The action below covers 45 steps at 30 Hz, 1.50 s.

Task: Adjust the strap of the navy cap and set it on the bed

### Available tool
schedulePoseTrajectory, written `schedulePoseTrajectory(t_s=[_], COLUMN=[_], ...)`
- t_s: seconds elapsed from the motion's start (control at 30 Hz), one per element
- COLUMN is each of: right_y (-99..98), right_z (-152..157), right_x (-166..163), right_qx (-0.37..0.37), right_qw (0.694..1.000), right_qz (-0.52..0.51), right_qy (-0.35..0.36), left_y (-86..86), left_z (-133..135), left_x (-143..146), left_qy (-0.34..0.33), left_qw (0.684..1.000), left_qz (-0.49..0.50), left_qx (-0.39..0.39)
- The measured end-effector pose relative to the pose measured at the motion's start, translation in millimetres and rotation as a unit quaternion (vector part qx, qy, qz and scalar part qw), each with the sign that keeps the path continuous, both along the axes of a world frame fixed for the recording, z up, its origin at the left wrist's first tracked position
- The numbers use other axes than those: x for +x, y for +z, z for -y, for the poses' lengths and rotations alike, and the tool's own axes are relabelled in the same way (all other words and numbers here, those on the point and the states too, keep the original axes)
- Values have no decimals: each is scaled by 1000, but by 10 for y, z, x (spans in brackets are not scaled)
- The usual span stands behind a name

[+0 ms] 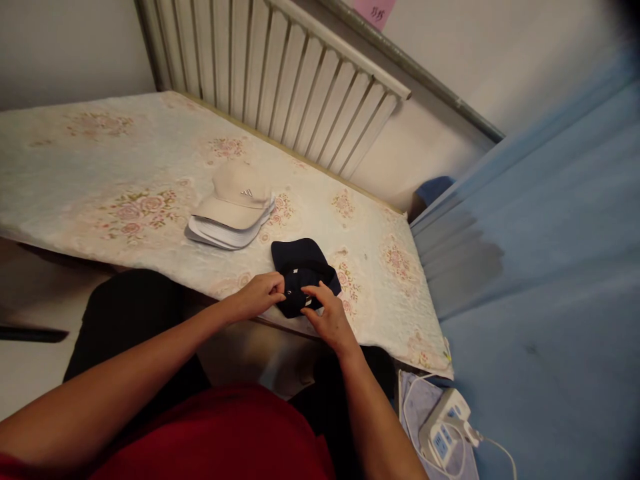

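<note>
A dark navy baseball cap (298, 256) lies near the front edge of the bed, its brim toward the back left and its inside partly facing me. My left hand (260, 293) is closed, with thumb and fingers pinching the cap's left edge. At the right side of the cap, my right hand (330, 319) has thumb and index finger apart in a C shape, the tips at the cap around a small light patch. Whether they press on the fabric is hard to see. To the left sits a stack of caps, a beige cap (240, 190) on top and pale brims beneath.
A flowered cover (150, 167) spreads over the bed, with a white radiator (280, 80) along its back. On the right hangs a blue curtain (525, 267). Below it, a white power strip (443, 433) with cables lies on a pale cloth. My knees are under the front edge.
</note>
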State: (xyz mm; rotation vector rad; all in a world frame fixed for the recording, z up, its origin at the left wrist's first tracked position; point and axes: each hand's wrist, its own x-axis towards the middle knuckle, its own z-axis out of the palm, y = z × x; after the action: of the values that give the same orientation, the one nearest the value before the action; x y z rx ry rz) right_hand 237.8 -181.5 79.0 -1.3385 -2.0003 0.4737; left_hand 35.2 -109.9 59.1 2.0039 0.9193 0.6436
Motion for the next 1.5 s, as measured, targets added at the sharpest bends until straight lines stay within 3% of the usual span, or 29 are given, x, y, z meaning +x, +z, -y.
schedulePoseTrajectory(t_s=[0.27, 0.5, 0.93, 1.17, 1.37, 1.5], right_y=[73, 29, -24, 2, 8, -19], right_z=[0, -45, -61, -45, -32, -26], right_x=[-45, -88, -122, -127, -122, -123], right_qx=[-38, -62, -71, -76, -77, -32], right_qw=[999, 994, 993, 992, 995, 999], right_qz=[-36, -65, -81, -87, -62, 11], right_qy=[-15, -56, -55, -41, -23, -15], left_y=[-21, -66, -62, -80, -103, -79], left_z=[-3, -24, -9, 13, -56, -58], left_x=[8, 9, 9, -29, -21, 0], left_qy=[-21, -29, -26, -30, -71, -80], left_qw=[1000, 999, 1000, 997, 997, 997], left_qz=[-4, 2, 11, 9, -7, -16], left_qx=[14, 25, 5, -69, 7, 4])
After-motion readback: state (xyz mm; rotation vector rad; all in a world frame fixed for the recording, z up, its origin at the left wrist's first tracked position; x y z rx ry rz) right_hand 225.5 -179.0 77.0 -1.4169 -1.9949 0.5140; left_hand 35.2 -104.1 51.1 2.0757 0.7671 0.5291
